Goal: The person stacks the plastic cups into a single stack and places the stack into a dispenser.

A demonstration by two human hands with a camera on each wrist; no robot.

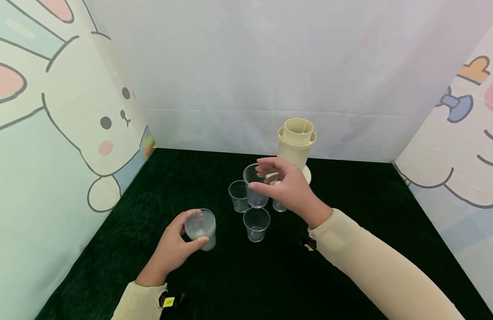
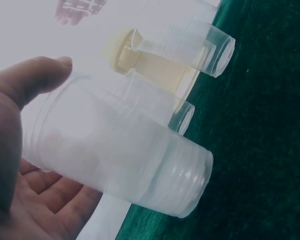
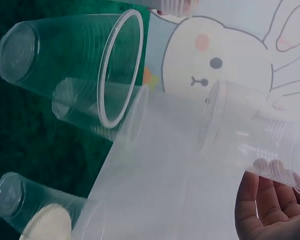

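My left hand (image 1: 172, 246) grips a nested stack of clear plastic cups (image 1: 202, 231) from the left side, thumb in front. In the left wrist view the stack (image 2: 125, 150) stands upright with several rims showing near the thumb. Farther right, my right hand (image 1: 284, 184) holds a single clear plastic cup (image 1: 254, 191) between thumb and fingers, above the cups on the cloth. Three clear cups stand close together there: a front cup (image 1: 256, 224), a left cup (image 1: 238, 198) and a right cup (image 1: 279, 204), partly hidden by my right hand.
Behind the cups stands a cream cylindrical container (image 1: 292, 153) with a narrower tube inside its top and a round base. Dark green cloth (image 1: 330, 275) covers the table. A pale curtain (image 1: 246, 66) hangs at the back, and cartoon-printed panels (image 1: 70, 146) flank both sides.
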